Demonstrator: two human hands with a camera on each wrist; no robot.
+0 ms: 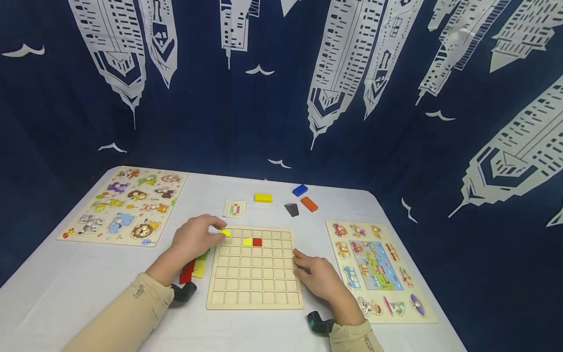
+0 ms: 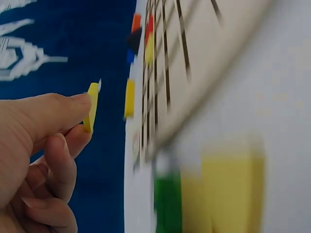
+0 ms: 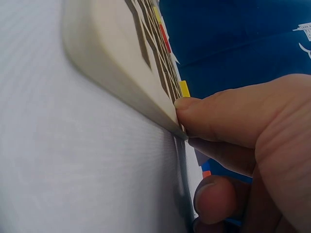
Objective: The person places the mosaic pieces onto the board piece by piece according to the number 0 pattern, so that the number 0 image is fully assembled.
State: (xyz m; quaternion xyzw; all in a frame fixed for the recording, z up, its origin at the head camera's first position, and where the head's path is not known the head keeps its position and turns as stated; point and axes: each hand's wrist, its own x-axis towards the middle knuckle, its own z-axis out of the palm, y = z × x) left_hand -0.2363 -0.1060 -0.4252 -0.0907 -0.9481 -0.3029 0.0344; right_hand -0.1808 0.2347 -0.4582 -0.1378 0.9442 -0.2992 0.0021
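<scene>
My left hand (image 1: 196, 238) pinches a small yellow tile (image 2: 93, 108) between thumb and forefinger, above the upper left corner of a wooden grid board (image 1: 255, 300). My right hand (image 1: 320, 275) grips the board's right edge, the thumb on top and the forefinger at the side. Within the grid, a yellow tile with a rounded edge (image 1: 248, 242) sits beside a red square tile (image 1: 257, 242). Loose red tiles (image 1: 186, 275), yellow tiles (image 1: 199, 270) and green tiles lie left of the board, partly hidden by my left wrist.
A small pattern card (image 1: 235, 209) lies behind the board. Near it are a yellow block (image 1: 263, 198), a blue block (image 1: 300, 190), an orange block (image 1: 309, 204) and a dark block (image 1: 292, 209). An animal puzzle (image 1: 127, 208) is at left, a vehicle puzzle (image 1: 382, 313) at right.
</scene>
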